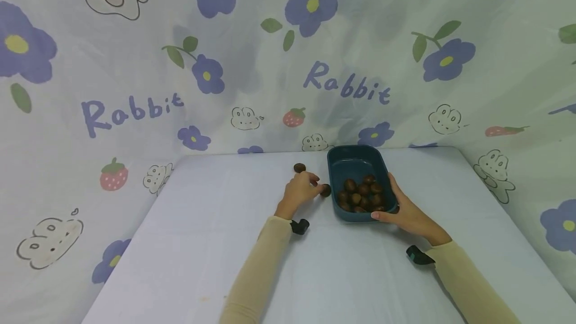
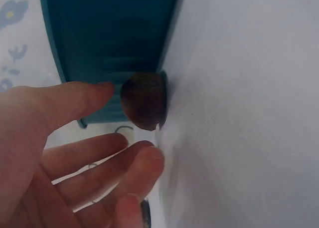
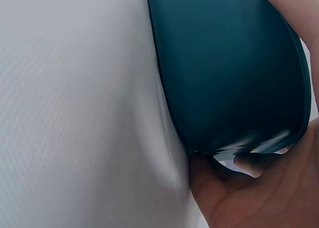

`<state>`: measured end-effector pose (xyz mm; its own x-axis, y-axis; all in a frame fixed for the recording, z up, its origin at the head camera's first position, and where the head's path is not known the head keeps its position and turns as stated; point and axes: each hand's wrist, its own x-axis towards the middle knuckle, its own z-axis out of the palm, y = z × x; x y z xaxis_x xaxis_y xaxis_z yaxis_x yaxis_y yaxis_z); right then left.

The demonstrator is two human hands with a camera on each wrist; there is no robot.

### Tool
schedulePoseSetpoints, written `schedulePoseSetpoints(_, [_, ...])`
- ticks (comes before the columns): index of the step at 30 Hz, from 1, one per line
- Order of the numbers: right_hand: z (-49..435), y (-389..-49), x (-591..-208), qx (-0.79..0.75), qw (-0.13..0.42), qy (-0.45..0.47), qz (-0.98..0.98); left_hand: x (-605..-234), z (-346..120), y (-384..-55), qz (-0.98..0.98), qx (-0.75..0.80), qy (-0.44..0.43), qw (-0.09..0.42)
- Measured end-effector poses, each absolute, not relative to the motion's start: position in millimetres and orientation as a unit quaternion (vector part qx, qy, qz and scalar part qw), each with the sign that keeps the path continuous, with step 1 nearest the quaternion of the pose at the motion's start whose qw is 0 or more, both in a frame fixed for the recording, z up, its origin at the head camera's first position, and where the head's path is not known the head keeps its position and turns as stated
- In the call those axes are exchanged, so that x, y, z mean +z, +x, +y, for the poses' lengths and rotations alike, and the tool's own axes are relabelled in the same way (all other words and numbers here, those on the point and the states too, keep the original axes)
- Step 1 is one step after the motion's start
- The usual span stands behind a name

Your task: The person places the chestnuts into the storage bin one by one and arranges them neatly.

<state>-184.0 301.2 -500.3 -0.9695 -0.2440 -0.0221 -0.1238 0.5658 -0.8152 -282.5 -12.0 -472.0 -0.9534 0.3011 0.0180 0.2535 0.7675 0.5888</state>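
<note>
A dark teal rectangular bin (image 1: 357, 217) stands on the white table, with several brown chestnuts (image 1: 363, 190) gathered in its near half. My right hand (image 1: 411, 216) grips the bin's near right corner, thumb along the front rim and fingers around the side, as the right wrist view (image 3: 264, 193) also shows. To the left of the bin, a single chestnut (image 1: 325, 190) lies right by its wall. My left hand (image 1: 299, 191) reaches to this chestnut (image 2: 143, 101); its thumb and loosely bent fingers are spread apart, and a gap shows between them in the left wrist view.
Another chestnut (image 1: 299, 167) lies on the table (image 1: 216, 214) just beyond the left hand. A cloth curtain (image 1: 252, 74) with flowers and rabbits hangs behind the table's far edge and along both sides. Small dark cameras sit at both wrists.
</note>
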Motion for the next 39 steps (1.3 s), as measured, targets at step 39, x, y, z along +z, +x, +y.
schedulePoseSetpoints(39, [299,-180,-495,-0.449,0.075,-0.097,0.885,-475,-15,-283,0.931,0.327,0.164,0.01])
